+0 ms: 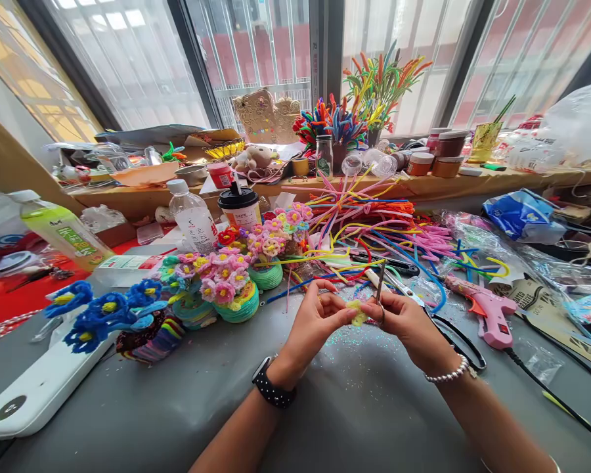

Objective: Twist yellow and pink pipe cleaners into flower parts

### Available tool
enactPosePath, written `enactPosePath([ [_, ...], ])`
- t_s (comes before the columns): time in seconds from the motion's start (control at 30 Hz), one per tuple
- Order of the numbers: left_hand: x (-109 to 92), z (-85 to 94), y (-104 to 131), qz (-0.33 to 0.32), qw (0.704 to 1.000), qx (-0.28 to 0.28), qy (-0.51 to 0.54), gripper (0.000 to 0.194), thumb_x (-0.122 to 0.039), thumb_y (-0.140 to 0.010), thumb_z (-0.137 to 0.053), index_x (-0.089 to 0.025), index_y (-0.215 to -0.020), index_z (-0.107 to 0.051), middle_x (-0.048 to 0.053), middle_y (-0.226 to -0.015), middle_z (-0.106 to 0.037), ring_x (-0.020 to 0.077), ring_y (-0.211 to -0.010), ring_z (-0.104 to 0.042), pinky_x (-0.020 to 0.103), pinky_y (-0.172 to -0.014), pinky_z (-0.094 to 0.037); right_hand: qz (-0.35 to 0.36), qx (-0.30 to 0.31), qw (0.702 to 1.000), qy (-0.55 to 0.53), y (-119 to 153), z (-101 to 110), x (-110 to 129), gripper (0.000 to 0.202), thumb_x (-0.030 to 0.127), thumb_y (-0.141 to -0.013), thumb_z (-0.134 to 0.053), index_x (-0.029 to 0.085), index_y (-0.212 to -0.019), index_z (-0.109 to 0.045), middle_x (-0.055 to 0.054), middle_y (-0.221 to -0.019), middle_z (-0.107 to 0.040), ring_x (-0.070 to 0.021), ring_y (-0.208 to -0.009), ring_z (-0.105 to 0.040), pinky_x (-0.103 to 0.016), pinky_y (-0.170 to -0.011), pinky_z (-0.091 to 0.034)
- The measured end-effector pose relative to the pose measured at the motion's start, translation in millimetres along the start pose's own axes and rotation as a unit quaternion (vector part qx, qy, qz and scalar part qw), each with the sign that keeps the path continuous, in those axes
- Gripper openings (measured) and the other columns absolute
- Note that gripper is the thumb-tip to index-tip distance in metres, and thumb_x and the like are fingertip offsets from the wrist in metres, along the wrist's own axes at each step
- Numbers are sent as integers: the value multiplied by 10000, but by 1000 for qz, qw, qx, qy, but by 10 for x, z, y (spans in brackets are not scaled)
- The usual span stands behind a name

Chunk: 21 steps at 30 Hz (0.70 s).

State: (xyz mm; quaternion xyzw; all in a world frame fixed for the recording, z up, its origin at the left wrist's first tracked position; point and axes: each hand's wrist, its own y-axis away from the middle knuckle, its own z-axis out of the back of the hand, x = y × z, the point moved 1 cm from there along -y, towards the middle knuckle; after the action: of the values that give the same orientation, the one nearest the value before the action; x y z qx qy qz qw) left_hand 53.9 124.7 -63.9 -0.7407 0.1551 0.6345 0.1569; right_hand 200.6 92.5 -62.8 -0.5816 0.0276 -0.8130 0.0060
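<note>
My left hand [320, 318] is closed, thumb and fingertips pinching a small, fuzzy yellow pipe cleaner piece [357, 314] over the middle of the table. From the other side the fingertips of my right hand [406, 322] meet the same piece. Small dark scissors [380, 284] are also in my right hand, blades pointing up; their handles are mostly hidden by the fingers. Below both hands, glitter [354, 345] is scattered on the grey table [345, 420]. Just beyond them lies a loose heap of coloured pipe cleaners [364, 217].
Pink pipe cleaner flowers [224, 272] and blue ones [103, 312] stand in small pots at left, near a white lamp-like device [44, 387]. A pink glue gun [492, 312] with its cord lies at right. Bottles, a lidded cup [240, 209] and jars line the back.
</note>
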Motion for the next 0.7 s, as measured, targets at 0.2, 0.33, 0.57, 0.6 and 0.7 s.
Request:
enactPosePath([
  [0.2, -76, -8, 128, -244, 932, -152, -222, 128, -233, -676, -604, -209, -797, -568, 37, -834, -614, 169, -840, -549, 312, -833, -376, -18, -136, 986, -91, -25, -53, -106, 328, 479, -658, -569, 173, -579, -482, 18, -565, -438, -102, -530, -383, -235, -495, -311],
  [0.33, -35, -65, 116, -132, 970, -5, -206, 211, -322, -757, -493, -185, -655, -616, 41, -639, -611, 149, -605, -550, 266, -615, -426, -37, -193, 967, -164, -12, -74, -90, 297, 457, -651, -585, 169, -659, -512, 21, -593, -439, -86, -517, -362, -221, -477, -311],
  [0.57, -28, -24, 5, 15, 998, -49, 29, 223, -328, -624, -645, -144, -747, -618, 21, -688, -611, 119, -609, -555, 228, -586, -448, 6, -95, 985, -146, 52, -183, -36, 273, 444, -687, -563, 172, -686, -535, -17, -682, -529, -144, -666, -481, -247, -574, -396],
  [0.6, -31, -16, 6, 20, 998, -43, 36, 217, -319, -619, -652, -142, -741, -624, 23, -702, -614, 120, -628, -559, 227, -598, -450, 12, -89, 987, -134, 57, -194, -43, 271, 444, -693, -557, 174, -682, -535, -19, -689, -538, -150, -680, -488, -250, -580, -398],
  [0.7, -30, -2, 14, 38, 997, -38, 49, 195, -307, -619, -654, -134, -709, -644, 26, -700, -619, 114, -630, -561, 227, -612, -452, 16, -85, 988, -125, 58, -206, -63, 276, 448, -696, -550, 173, -673, -540, -17, -701, -552, -151, -684, -494, -256, -596, -397],
])
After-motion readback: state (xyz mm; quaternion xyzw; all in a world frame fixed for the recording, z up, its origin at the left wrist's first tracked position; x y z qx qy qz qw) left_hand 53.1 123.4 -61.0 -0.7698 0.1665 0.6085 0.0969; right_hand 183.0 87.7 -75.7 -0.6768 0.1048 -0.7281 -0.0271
